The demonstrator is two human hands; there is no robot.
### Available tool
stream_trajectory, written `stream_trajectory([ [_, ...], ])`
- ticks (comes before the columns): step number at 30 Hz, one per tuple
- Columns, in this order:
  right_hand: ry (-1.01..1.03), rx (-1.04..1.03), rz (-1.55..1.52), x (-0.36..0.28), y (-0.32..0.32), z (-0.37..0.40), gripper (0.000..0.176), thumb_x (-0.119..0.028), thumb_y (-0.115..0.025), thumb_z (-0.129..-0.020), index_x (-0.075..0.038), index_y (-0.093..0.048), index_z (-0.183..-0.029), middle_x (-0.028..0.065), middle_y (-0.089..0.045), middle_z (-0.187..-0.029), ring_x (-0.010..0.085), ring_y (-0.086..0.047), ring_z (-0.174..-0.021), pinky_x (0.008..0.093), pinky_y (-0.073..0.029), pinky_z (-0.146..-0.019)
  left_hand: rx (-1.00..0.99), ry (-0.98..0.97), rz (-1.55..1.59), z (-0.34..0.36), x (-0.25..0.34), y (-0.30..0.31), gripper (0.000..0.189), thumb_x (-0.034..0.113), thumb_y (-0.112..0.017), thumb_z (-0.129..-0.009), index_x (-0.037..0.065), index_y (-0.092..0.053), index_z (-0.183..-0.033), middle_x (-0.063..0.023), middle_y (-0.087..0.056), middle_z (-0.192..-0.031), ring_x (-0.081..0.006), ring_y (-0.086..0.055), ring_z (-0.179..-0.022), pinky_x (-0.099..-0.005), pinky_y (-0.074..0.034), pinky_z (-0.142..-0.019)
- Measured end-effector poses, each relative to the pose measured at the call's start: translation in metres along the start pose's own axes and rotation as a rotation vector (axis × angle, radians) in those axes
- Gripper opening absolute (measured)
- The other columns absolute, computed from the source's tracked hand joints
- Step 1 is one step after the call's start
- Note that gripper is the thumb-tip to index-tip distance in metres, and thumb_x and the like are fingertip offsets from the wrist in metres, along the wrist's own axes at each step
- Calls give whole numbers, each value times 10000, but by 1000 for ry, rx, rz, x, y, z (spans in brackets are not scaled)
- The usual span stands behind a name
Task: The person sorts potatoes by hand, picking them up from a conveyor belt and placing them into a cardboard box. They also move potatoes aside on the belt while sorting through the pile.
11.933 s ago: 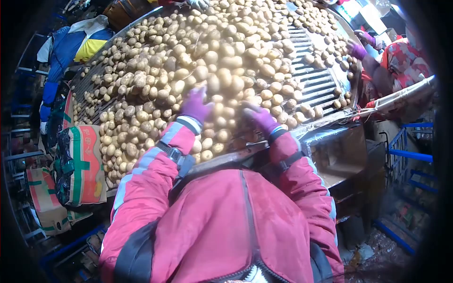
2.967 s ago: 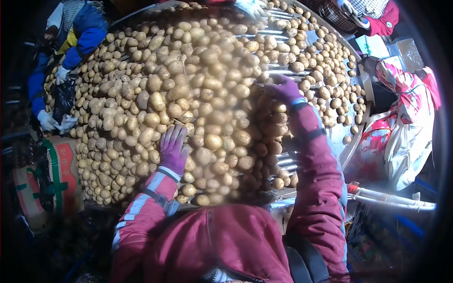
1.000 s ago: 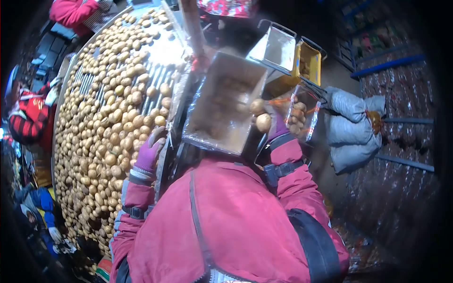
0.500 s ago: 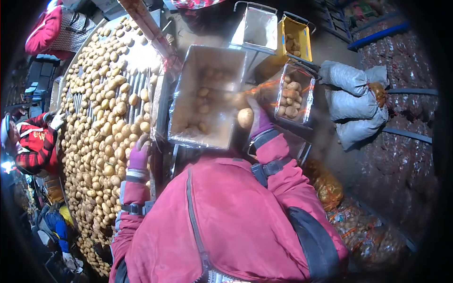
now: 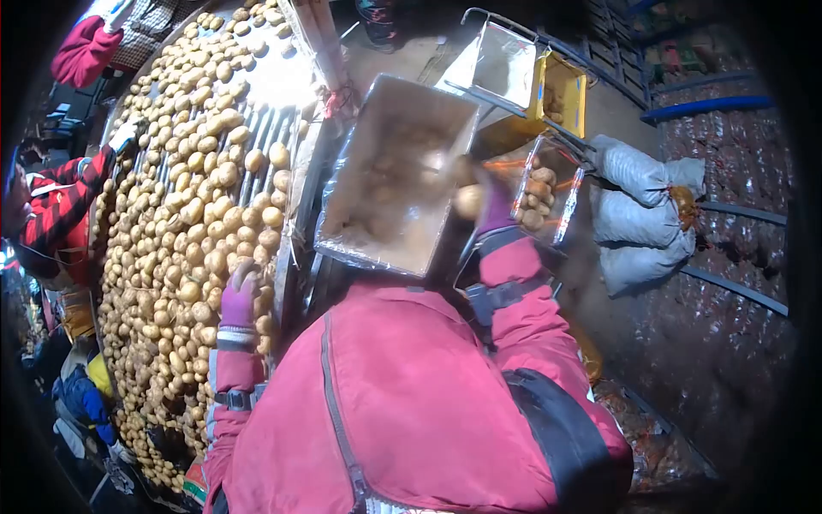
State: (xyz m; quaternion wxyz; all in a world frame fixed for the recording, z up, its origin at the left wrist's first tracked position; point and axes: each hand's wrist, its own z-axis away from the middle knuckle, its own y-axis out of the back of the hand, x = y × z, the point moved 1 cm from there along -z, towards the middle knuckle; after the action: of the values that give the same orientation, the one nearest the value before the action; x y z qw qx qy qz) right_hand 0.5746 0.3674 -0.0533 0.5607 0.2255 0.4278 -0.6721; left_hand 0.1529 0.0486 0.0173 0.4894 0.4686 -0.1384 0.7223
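Observation:
My left hand (image 5: pixel 240 295), in a purple glove with greyish fingertips, rests over the potatoes (image 5: pixel 197 257) near the sorting table's edge, fingers stretched out. In my right hand (image 5: pixel 497 206), also gloved in purple, is a pale potato (image 5: pixel 469 202). Another rounded, blurred shape shows just above that potato. Both lie at the right rim of a large box (image 5: pixel 342 201) with brown inner walls and a shiny film-wrapped rim. Inside that box the contents are smeared by motion. Right of my right hand, a smaller film-wrapped crate (image 5: pixel 572 206) holds several potatoes.
A white bin (image 5: pixel 505 68) and a yellow bin (image 5: pixel 575 103) stand beyond the crate. Full white sacks (image 5: pixel 638 214) lie at right. An upright post (image 5: pixel 318 43) rises at the table's far end. People (image 5: pixel 64 206) work along the table's left side.
My view has shifted, so the box and bins sit further right. My right hand stays by the box's rim with the potato. My left hand is now further over the potatoes.

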Motion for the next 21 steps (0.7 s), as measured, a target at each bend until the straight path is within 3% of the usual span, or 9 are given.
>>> stream_trajectory([
  [5,373,380,355,-68,156,-34,367,-309,-610,-983,-22,-625,-1212,129,-692,-1035,224,-691,-830,337,-597,-751,-17,5,-48,-8,-11,34,395,133,-535,-1006,10,-543,-1381,-94,-598,-1312,-177,-599,-1123,-294,-498,-934],
  [8,644,339,417,-101,162,-42,338,-274,-606,-988,-4,-644,-1188,122,-686,-1043,197,-678,-905,313,-579,-828,146,-431,-572,-28,-12,64,457,223,-570,-974,-4,-541,-1370,-170,-591,-1342,-266,-560,-1238,-355,-433,-1051],
  [9,699,232,405,-103,134,-46,329,-262,-605,-990,2,-651,-1180,120,-684,-1045,188,-673,-931,305,-572,-854,272,-579,-774,-40,-22,78,481,247,-581,-960,-8,-538,-1366,-202,-582,-1360,-304,-546,-1276,-380,-412,-1085],
  [10,721,135,447,-104,94,-47,329,-254,-598,-990,-3,-648,-1196,125,-680,-1076,202,-661,-972,315,-553,-882,353,-368,-416,-37,18,73,493,232,-595,-933,-12,-541,-1358,-219,-561,-1372,-344,-513,-1301,-402,-391,-1107],
  [13,713,-283,699,-76,-89,-9,336,-229,-577,-988,-20,-639,-1244,140,-668,-1167,241,-626,-1095,343,-497,-967,605,-580,-776,-91,-4,99,495,270,-629,-872,39,-579,-1306,-230,-584,-1310,-402,-527,-1234,-479,-395,-1071],
  [15,587,-481,827,-47,-194,24,347,-212,-564,-988,-31,-633,-1275,150,-659,-1228,267,-602,-1178,361,-459,-1023,571,-600,-1057,-120,-26,87,397,259,-621,-837,64,-621,-1183,-201,-622,-1180,-402,-561,-1110,-494,-429,-969],
  [17,382,-570,863,-15,-268,38,329,-206,-577,-978,-27,-653,-1243,156,-659,-1224,268,-595,-1188,365,-447,-1028,315,-287,-1092,-84,35,46,489,356,-605,-878,60,-590,-1267,-223,-569,-1310,-395,-539,-1179,-513,-400,-1026],
  [19,334,-783,690,27,-320,30,355,-219,-590,-967,-28,-639,-1262,168,-654,-1228,271,-591,-1188,370,-445,-1028,243,-413,-981,-66,65,21,547,430,-582,-886,71,-577,-1299,-206,-566,-1336,-385,-535,-1202,-506,-373,-1058],
  [21,394,-916,783,66,-363,9,393,-245,-602,-953,-31,-625,-1282,182,-640,-1250,297,-584,-1202,385,-444,-1038,61,-515,-1066,-55,61,19,567,431,-594,-884,69,-572,-1320,-195,-579,-1333,-363,-534,-1228,-481,-369,-1072],
])
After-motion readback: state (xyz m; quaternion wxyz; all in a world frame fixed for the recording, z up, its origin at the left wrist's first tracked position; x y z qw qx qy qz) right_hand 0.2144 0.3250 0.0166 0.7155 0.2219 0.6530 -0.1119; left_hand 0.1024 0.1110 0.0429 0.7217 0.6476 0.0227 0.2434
